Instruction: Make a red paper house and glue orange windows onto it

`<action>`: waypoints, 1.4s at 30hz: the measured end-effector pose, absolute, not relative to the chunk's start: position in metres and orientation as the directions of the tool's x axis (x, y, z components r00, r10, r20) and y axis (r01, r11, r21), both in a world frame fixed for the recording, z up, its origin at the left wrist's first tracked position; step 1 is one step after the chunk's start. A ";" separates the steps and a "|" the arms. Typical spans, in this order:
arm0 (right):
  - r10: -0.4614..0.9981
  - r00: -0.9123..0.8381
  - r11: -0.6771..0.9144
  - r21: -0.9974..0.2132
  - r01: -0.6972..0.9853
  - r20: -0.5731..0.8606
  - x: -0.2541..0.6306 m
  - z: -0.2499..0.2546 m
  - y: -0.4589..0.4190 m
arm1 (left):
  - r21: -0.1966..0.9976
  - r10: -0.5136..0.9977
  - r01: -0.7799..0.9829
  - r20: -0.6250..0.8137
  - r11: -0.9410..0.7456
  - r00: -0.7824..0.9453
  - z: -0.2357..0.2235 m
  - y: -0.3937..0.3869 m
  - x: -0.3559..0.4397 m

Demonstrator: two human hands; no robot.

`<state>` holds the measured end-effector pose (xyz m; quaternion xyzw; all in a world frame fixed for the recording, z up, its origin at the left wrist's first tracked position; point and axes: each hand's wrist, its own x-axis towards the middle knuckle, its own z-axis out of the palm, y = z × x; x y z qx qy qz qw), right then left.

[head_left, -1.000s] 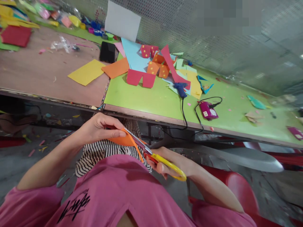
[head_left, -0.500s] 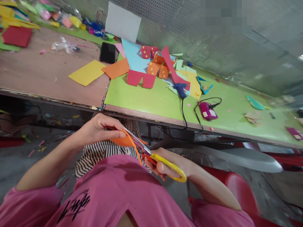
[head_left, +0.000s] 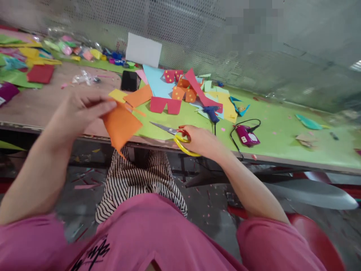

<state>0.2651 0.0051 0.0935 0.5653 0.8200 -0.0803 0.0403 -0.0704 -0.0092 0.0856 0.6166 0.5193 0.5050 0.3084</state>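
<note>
An orange craft sheet (head_left: 121, 122) dangles from my left hand (head_left: 81, 113), pinched at its top corner between thumb and fingers, in front of the table's edge. My right hand (head_left: 201, 142) grips scissors (head_left: 165, 128) by their yellow and red handles, over the edge of the table. Their blades look closed and point left, apart from the sheet. Just beyond the scissors lies a red notched cut-out (head_left: 166, 105). Behind it sit an orange cut-out with yellow dots (head_left: 180, 93) and a red dotted one (head_left: 172, 76).
A blue glue gun (head_left: 212, 113) lies right of the cut-outs, near a magenta box (head_left: 247, 136) with a black cord plugged in. A black phone (head_left: 130, 81) and a white card (head_left: 143, 49) are farther back. Bagged colourful bits (head_left: 84, 54) line the back left.
My hands have parted and risen from my lap towards the table. The left carries the orange sheet leftward. The scissors have come away from the sheet and now point left.
</note>
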 end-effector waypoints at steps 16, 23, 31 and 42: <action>0.833 -0.553 0.525 -0.281 0.804 -0.028 0.216 0.048 0.063 | 0.483 0.914 0.876 0.359 -0.008 -0.189 0.130 0.099 -0.078; 0.858 -0.367 0.513 -0.626 0.587 0.359 0.231 0.083 0.047 | 0.934 0.982 0.304 0.184 -0.187 0.039 0.121 0.059 -0.033; 0.896 -0.402 0.337 -0.876 0.343 0.187 0.235 0.092 0.002 | 0.980 0.953 0.167 0.056 -0.109 0.297 0.095 0.015 0.013; 0.530 -0.543 0.841 -0.322 0.434 0.651 0.256 0.062 -0.015 | 0.984 0.916 0.167 -0.014 -0.058 0.400 0.073 0.012 0.022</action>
